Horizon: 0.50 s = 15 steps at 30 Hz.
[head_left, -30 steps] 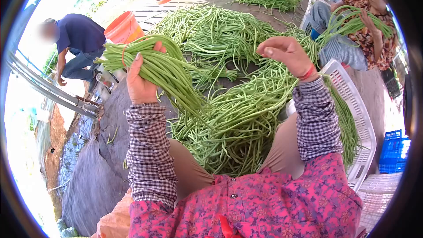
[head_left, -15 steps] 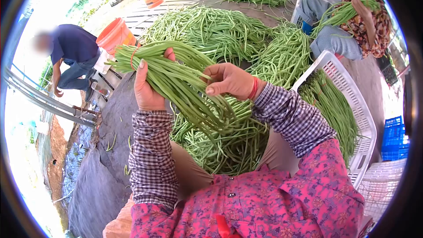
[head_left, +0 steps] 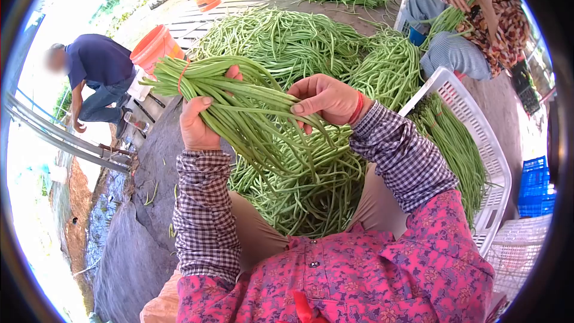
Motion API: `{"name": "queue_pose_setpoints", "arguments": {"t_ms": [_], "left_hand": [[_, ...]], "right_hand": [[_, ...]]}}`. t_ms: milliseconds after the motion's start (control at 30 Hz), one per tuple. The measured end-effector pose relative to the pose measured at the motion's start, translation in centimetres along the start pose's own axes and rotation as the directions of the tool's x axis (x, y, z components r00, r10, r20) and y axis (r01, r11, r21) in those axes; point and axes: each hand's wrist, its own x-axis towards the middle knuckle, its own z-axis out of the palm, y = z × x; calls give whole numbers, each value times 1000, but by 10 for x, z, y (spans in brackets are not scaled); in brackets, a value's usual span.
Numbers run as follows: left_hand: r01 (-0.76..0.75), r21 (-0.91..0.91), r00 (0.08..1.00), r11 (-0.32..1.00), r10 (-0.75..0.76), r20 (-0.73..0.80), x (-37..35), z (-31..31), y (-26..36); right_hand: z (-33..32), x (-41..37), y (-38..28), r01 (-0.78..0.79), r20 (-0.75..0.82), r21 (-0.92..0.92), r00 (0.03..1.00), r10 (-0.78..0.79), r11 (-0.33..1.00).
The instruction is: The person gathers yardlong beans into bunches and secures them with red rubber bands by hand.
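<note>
A bundle of long green beans (head_left: 245, 110) is gripped in my left hand (head_left: 200, 124), its thumb laid across the near side. Near the bundle's left end a red rubber band (head_left: 181, 79) circles the stalks. My right hand (head_left: 329, 101) pinches a few strands toward the loose right end, thumb against fingers. Around that wrist sits a red band (head_left: 357, 106). Below both hands, between my knees, lies a heap of loose long beans (head_left: 305, 194).
At my right stands a white plastic crate (head_left: 487, 137) with bean bundles (head_left: 451, 143). Large bean piles (head_left: 281, 45) spread ahead. A co-worker (head_left: 490, 18) handles beans at upper right; another person (head_left: 98, 72) bends at left by an orange bucket (head_left: 156, 48). Blue crates (head_left: 534, 185) stand far right.
My right hand has moved slightly right and up, drawing some strands outward from the bundle. My left hand has lowered a little. The co-worker at upper right has raised their beans.
</note>
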Motion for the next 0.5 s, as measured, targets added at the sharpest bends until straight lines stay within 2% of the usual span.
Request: {"name": "queue_pose_setpoints", "arguments": {"t_ms": [200, 400, 500], "left_hand": [[30, -23, 998, 999, -29, 50, 0, 0, 1], [-12, -31, 1000, 999, 12, 9, -3, 5, 2], [-11, 19, 1000, 1000, 11, 16, -3, 5, 5]], "right_hand": [[-3, -2, -3, -34, 24, 17, 999, 34, 999], [-8, -1, -1, -56, 26, 28, 998, 55, 998], [-2, -2, 0, 59, -168, -134, 982, -81, 989]]}}
